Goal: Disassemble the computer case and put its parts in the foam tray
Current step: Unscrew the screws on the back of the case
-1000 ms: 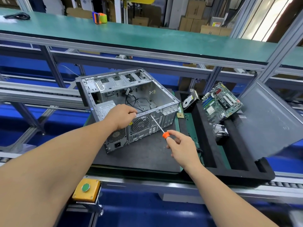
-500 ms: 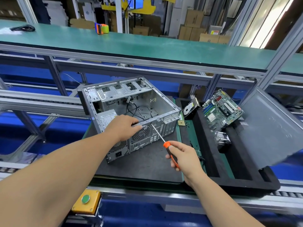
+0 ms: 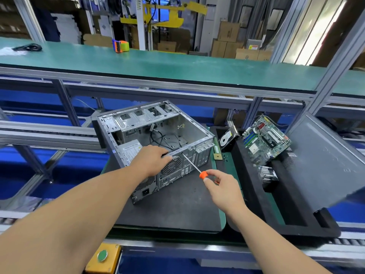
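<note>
An open grey computer case (image 3: 138,123) lies on its side on a dark mat (image 3: 177,206), with black cables and a power supply inside. My left hand (image 3: 152,159) grips the case's near top rail above the rear fan grille. My right hand (image 3: 221,186) holds an orange-handled screwdriver (image 3: 194,167), its tip set against the rear panel just below the rail. To the right lies the black foam tray (image 3: 246,182). It holds a hard drive (image 3: 227,138), a green motherboard (image 3: 265,138), a heatsink (image 3: 267,175) and the grey side panel (image 3: 325,157).
A small chip (image 3: 217,156) and a memory stick (image 3: 215,146) lie on the green strip between case and tray. A yellow box with a green button (image 3: 102,256) sits at the near edge. Behind runs a green shelf (image 3: 177,66) with a tape dispenser (image 3: 120,45).
The view tilted slightly. My right hand shifted on the screwdriver handle and the tip stays at the rear panel. My left hand slid right along the case's rail.
</note>
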